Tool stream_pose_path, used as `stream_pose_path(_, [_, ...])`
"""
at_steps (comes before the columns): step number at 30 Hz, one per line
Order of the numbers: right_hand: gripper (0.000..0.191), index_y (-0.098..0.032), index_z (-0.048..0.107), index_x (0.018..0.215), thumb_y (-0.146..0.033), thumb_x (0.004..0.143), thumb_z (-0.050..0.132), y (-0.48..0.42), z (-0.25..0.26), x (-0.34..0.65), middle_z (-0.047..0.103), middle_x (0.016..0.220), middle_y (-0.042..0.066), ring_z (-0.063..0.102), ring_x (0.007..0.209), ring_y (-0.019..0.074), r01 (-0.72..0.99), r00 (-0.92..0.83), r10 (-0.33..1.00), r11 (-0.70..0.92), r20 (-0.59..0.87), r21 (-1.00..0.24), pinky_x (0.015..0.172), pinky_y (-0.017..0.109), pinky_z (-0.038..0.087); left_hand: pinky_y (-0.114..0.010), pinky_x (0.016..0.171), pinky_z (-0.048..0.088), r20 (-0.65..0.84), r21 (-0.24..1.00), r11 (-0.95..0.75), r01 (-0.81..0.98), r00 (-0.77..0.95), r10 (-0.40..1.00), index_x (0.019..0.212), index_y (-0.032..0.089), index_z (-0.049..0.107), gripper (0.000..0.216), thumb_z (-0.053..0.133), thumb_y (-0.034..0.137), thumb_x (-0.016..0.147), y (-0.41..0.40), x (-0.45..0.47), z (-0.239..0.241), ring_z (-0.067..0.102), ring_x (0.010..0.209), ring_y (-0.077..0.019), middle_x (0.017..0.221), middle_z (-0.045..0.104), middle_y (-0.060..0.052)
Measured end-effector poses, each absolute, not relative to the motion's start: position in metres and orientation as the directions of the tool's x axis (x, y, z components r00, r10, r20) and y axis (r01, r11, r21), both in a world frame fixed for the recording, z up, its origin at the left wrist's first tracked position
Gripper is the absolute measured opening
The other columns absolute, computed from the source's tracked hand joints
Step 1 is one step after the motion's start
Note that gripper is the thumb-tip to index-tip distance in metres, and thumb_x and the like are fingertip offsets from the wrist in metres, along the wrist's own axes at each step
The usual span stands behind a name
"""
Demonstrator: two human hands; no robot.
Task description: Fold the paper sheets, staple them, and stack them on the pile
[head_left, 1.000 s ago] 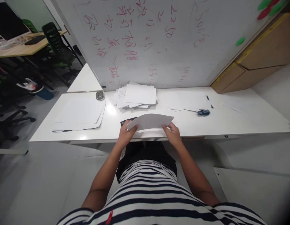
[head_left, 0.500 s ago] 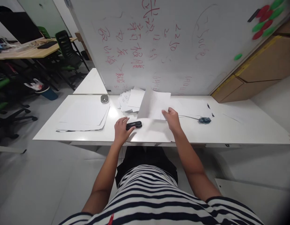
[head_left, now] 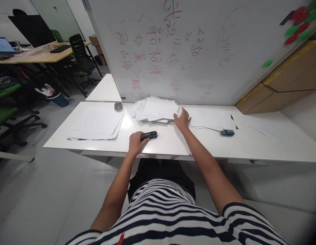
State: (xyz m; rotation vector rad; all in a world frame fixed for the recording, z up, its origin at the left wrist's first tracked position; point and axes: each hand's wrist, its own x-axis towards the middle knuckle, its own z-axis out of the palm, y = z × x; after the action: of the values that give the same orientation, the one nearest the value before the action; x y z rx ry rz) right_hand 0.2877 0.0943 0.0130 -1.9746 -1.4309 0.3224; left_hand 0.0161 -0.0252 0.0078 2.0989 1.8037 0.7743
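Note:
My left hand (head_left: 136,143) is closed round the rear end of a black stapler (head_left: 150,135) resting on the white table, its front end pointing right. Farther back lies an untidy pile of white paper sheets (head_left: 160,108), some with faint writing. At the right edge of this pile is my right hand (head_left: 182,119), its thumb by the top sheet's corner and its fingers apart. No sheet is lifted in it. To the left sits a larger stack of white paper (head_left: 96,124) with uneven edges.
Behind the table (head_left: 170,144) stands a whiteboard (head_left: 158,51) with red writing. A small grey rounded device (head_left: 118,106) lies behind the left stack. On the right are more white sheets (head_left: 211,117), a dark blue object (head_left: 227,132) on a thin cord, and cardboard boxes (head_left: 287,68).
The sheet raised in my right hand now lies on the pile at the back. My right hand has moved slightly back and left; my left hand has closed round the stapler.

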Motion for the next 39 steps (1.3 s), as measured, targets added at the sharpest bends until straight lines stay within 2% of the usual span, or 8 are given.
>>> stream_pose_path(6, [0.057,-0.022,0.032,0.141,-0.036,0.087,0.044,0.083,-0.001,0.349,0.03,0.152,0.013,0.018,0.142,0.0279,0.764,0.442,0.886,-0.288,0.143,-0.578,0.11,0.062,0.011,-0.04,0.09,0.039,0.234,0.5,-0.196,0.844,0.086,0.968,0.103,0.021,0.06,0.033,0.061,0.045,0.08,-0.022,0.016,0.004,0.059,0.095,-0.0261,0.098,0.067,-0.007])
stream_pose_path(12, [0.074,-0.019,0.031,0.144,-0.054,0.082,0.051,0.077,-0.015,0.394,0.021,0.156,0.016,0.011,0.145,0.0322,0.801,0.458,0.888,-0.401,0.025,-0.445,0.11,0.064,0.003,-0.039,0.087,0.04,0.235,0.481,-0.201,0.854,0.095,0.967,0.101,0.021,0.06,0.033,0.062,0.045,0.079,-0.018,0.015,0.002,0.06,0.093,-0.0267,0.095,0.068,-0.007])
stream_pose_path(16, [0.063,-0.016,0.04,0.14,-0.051,0.087,0.045,0.069,-0.022,0.392,0.029,0.154,0.016,0.016,0.144,0.0304,0.827,0.444,0.885,-0.344,0.141,-0.445,0.112,0.061,0.001,-0.039,0.086,0.04,0.234,0.487,-0.2,0.85,0.093,0.968,0.101,0.021,0.061,0.033,0.062,0.045,0.079,-0.018,0.016,0.004,0.06,0.093,-0.026,0.096,0.068,-0.007])
stream_pose_path(21, [0.044,-0.019,0.058,0.119,-0.048,0.092,0.038,0.058,-0.004,0.366,0.06,0.128,0.012,0.051,0.12,0.0257,0.775,0.43,0.85,-0.175,0.303,-0.608,0.106,0.05,0.03,-0.038,0.087,0.04,0.215,0.502,-0.189,0.844,0.09,0.972,0.099,0.022,0.061,0.03,0.062,0.045,0.078,-0.018,0.016,0.007,0.06,0.094,-0.026,0.096,0.069,-0.006])
stream_pose_path(24, [0.052,-0.019,0.064,0.094,-0.062,0.089,0.037,0.061,0.01,0.343,0.072,0.093,0.01,0.064,0.074,0.0189,0.523,0.419,0.905,-0.178,0.07,-0.834,0.075,0.034,0.049,-0.039,0.089,0.039,0.209,0.501,-0.184,0.846,0.088,0.974,0.099,0.022,0.061,0.031,0.062,0.045,0.078,-0.017,0.016,0.006,0.06,0.096,-0.0265,0.097,0.069,-0.006])
stream_pose_path(29, [0.05,-0.016,0.06,0.064,-0.063,0.08,0.055,0.08,0.024,0.312,0.066,0.058,0.007,0.04,0.036,0.0077,0.143,0.224,0.913,-0.378,-0.342,-0.915,0.039,0.024,0.032,-0.041,0.09,0.038,0.219,0.513,-0.178,0.84,0.073,0.973,0.1,0.021,0.061,0.033,0.062,0.046,0.078,-0.018,0.016,0.005,0.06,0.096,-0.0267,0.097,0.068,-0.007])
stream_pose_path(34, [0.035,-0.016,0.057,0.059,-0.044,0.077,0.068,0.079,0.027,0.304,0.053,0.044,-0.002,0.035,0.035,0.0054,0.087,0.212,0.918,-0.36,-0.336,-0.929,0.036,0.02,0.025,-0.041,0.093,0.037,0.219,0.521,-0.181,0.834,0.075,0.973,0.101,0.022,0.06,0.032,0.062,0.045,0.079,-0.02,0.016,0.005,0.06,0.098,-0.0263,0.098,0.068,-0.007])
stream_pose_path(39, [0.032,-0.016,0.058,0.062,-0.042,0.076,0.07,0.067,0.026,0.308,0.057,0.05,0.0,0.041,0.038,0.0055,0.073,0.21,0.92,-0.351,-0.33,-0.933,0.035,0.018,0.026,-0.04,0.091,0.038,0.228,0.522,-0.189,0.832,0.077,0.971,0.1,0.022,0.06,0.032,0.062,0.046,0.079,-0.02,0.015,0.004,0.06,0.097,-0.0265,0.097,0.067,-0.006])
